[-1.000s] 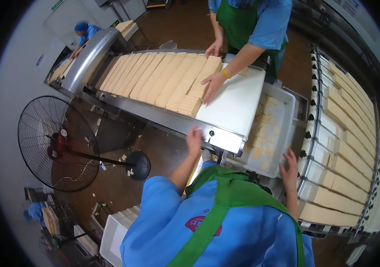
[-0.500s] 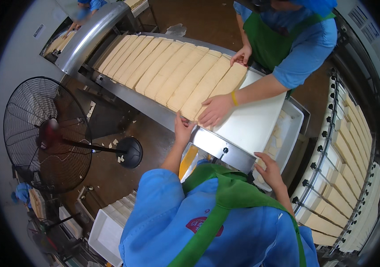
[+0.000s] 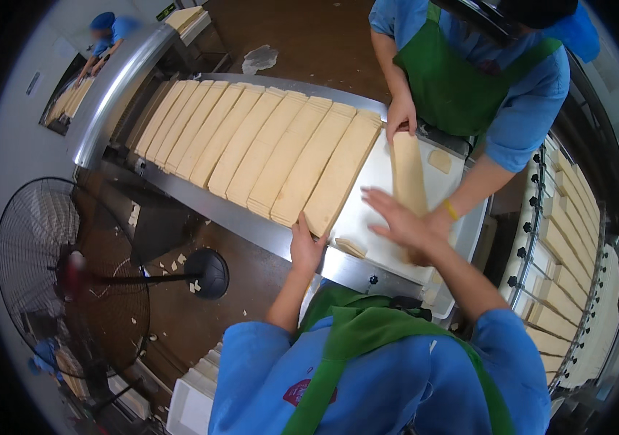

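Observation:
Long pale strips, apparently sheets of dough in stacks, lie side by side across the conveyor. My left hand holds the near end of the rightmost stack, fingers on one side and thumb by the corner. My right hand is open with fingers spread, above the white belt, holding nothing. It partly covers a co-worker's hand at the near end of a separate strip stack. The co-worker's other hand grips that stack's far end.
Small offcuts and a piece lie on the white belt. A metal plate edges the belt near me. At right stands a rack of strips; at left, a black fan. Behind the conveyor stands the co-worker in a green apron.
The co-worker has moved a strip stack rightward, baring white belt. My right hand has swung from the metal plate's right end up over the belt. My left hand stays by the row's near edge.

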Available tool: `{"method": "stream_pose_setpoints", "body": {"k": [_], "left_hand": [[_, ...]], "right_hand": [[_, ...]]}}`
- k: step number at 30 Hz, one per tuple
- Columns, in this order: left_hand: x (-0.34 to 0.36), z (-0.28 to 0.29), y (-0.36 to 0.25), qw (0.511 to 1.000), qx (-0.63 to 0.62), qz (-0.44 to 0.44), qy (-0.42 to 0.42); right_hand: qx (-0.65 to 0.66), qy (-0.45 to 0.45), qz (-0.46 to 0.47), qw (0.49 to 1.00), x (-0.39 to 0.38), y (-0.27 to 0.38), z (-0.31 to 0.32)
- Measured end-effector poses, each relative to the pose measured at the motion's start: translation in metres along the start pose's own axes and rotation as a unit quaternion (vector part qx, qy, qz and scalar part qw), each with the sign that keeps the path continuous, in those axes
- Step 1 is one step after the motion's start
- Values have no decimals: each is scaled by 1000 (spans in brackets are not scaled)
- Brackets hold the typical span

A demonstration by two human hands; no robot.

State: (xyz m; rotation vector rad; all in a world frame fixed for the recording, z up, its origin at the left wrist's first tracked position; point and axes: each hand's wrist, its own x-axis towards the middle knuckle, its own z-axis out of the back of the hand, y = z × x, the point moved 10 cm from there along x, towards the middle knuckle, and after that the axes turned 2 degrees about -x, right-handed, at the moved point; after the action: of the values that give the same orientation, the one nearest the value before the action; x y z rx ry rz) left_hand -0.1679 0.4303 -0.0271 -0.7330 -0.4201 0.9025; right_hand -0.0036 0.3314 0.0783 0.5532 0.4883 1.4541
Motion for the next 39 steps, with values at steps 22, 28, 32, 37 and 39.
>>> {"method": "stream_pose_setpoints", "body": {"k": [22, 28, 32, 37, 39], "left_hand": [[22, -22, -10, 985, 61, -17, 158], [17, -35, -36, 953, 106, -81, 272], [18, -63, -34, 938, 175, -119, 274], [30, -74, -80, 927, 215, -113, 285], [20, -82, -123, 928, 210, -154, 268]], "right_hand": [[-167, -160, -325, 917, 125, -211, 47], [-205, -268, -401, 852, -35, -205, 94], [45, -314, -448, 836, -143, -202, 46], [-47, -198, -466, 861, -193, -140, 35], [-36, -235, -486, 841, -230, -148, 49]]}}
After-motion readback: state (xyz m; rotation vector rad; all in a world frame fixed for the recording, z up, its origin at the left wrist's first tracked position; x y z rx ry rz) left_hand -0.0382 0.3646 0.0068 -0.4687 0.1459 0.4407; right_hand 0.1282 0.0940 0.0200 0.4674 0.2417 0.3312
